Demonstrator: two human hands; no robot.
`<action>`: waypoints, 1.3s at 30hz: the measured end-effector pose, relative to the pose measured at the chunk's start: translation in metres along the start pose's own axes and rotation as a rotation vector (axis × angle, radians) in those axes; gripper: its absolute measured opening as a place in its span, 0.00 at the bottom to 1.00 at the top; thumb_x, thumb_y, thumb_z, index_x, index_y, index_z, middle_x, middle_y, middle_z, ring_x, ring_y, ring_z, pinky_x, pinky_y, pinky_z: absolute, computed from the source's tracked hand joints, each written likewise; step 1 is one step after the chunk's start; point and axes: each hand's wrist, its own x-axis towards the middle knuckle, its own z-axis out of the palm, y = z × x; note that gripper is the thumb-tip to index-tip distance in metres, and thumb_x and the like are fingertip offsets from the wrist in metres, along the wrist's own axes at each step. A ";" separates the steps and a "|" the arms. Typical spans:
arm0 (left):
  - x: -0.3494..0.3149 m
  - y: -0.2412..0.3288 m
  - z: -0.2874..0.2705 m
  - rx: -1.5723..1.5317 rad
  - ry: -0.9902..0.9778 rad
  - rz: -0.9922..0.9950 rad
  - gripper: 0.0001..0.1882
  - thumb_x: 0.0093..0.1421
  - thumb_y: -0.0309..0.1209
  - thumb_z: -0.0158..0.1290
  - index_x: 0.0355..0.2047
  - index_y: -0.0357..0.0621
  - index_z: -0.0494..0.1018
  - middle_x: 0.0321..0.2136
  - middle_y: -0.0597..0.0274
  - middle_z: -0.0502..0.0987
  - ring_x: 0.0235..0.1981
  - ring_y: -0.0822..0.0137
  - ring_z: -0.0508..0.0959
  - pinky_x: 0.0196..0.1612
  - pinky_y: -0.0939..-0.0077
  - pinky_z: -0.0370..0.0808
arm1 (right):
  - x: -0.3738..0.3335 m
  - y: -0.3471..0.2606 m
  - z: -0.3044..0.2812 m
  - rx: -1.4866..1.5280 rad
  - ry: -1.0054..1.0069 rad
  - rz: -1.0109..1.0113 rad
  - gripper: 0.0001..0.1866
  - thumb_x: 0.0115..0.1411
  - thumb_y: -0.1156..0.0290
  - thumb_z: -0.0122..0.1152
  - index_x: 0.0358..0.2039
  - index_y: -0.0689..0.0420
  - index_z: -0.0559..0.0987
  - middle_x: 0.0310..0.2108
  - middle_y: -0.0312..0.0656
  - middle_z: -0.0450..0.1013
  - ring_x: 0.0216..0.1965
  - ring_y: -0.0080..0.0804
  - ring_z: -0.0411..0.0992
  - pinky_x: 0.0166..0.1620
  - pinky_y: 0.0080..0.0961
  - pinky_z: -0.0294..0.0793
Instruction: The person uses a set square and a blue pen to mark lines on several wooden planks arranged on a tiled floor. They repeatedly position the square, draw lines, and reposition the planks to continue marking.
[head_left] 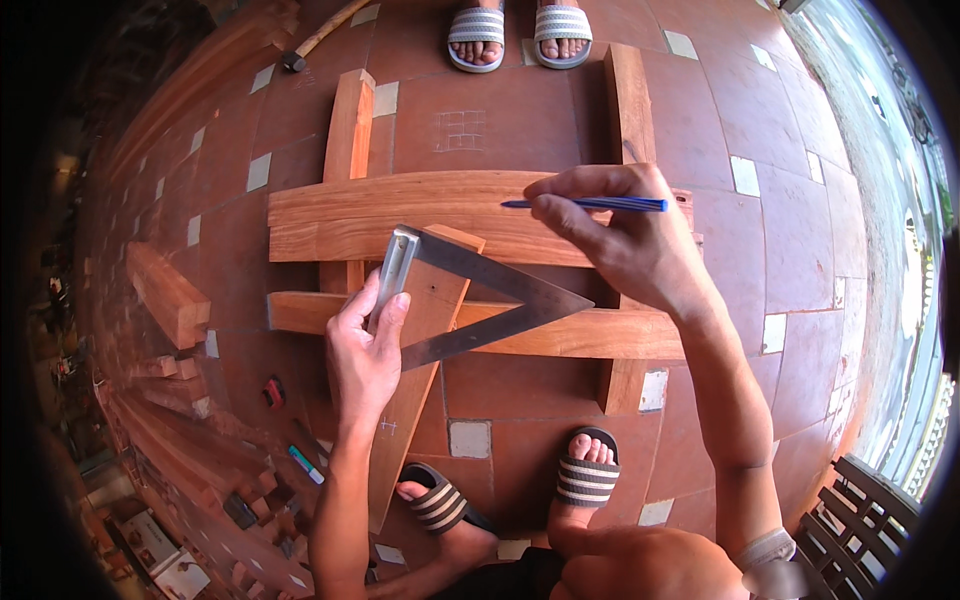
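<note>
Reckoned from the middle of the view, the left hand was at 8 o'clock, its thumb and fingers pinching the pale metal stock of a set square. The triangular blade crossed a long narrow board, its tip toward 3 o'clock. At 2 o'clock the right hand pinched a blue pen between thumb and fingers, its point aimed at 9 o'clock over a wide timber beam (whether it touched the wood, I couldn't tell). A narrower beam ran alongside, toward 6 o'clock, both crossing two timber crosspieces. Another person's striped sandals stood at 12 o'clock, a hammer lay at 11, a green marker between 7 and 8.
</note>
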 end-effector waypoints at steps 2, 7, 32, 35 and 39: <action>0.000 0.002 0.000 0.019 0.006 -0.019 0.27 0.73 0.30 0.59 0.66 0.24 0.70 0.50 0.61 0.82 0.48 0.79 0.75 0.55 0.81 0.74 | 0.004 -0.007 0.008 0.004 -0.056 -0.029 0.13 0.68 0.68 0.69 0.45 0.65 0.88 0.38 0.47 0.87 0.40 0.28 0.83 0.47 0.30 0.83; 0.001 0.001 0.000 0.049 0.026 0.002 0.26 0.73 0.30 0.59 0.65 0.25 0.72 0.51 0.57 0.83 0.49 0.77 0.77 0.56 0.78 0.75 | 0.017 -0.014 0.042 0.035 -0.056 -0.177 0.10 0.64 0.72 0.68 0.41 0.64 0.89 0.32 0.57 0.84 0.35 0.52 0.85 0.42 0.38 0.84; -0.011 0.011 -0.009 0.000 -0.017 -0.020 0.23 0.72 0.28 0.59 0.62 0.25 0.74 0.43 0.61 0.83 0.43 0.75 0.78 0.50 0.79 0.76 | -0.056 0.003 0.058 -0.582 0.036 -0.145 0.11 0.71 0.69 0.62 0.50 0.58 0.82 0.34 0.52 0.81 0.33 0.54 0.80 0.37 0.45 0.80; -0.057 0.000 -0.036 -0.086 -0.044 0.101 0.22 0.72 0.27 0.58 0.63 0.29 0.75 0.42 0.57 0.81 0.42 0.70 0.80 0.49 0.73 0.77 | -0.102 -0.006 0.081 -0.377 -0.061 0.081 0.07 0.72 0.66 0.62 0.42 0.55 0.78 0.23 0.50 0.77 0.24 0.53 0.79 0.27 0.44 0.76; -0.112 -0.060 -0.084 0.041 -0.216 0.042 0.31 0.74 0.43 0.55 0.68 0.31 0.70 0.53 0.51 0.78 0.51 0.63 0.78 0.58 0.69 0.74 | -0.157 0.020 0.104 -0.189 -0.044 0.117 0.13 0.71 0.59 0.65 0.33 0.54 0.84 0.21 0.49 0.77 0.22 0.54 0.79 0.27 0.43 0.77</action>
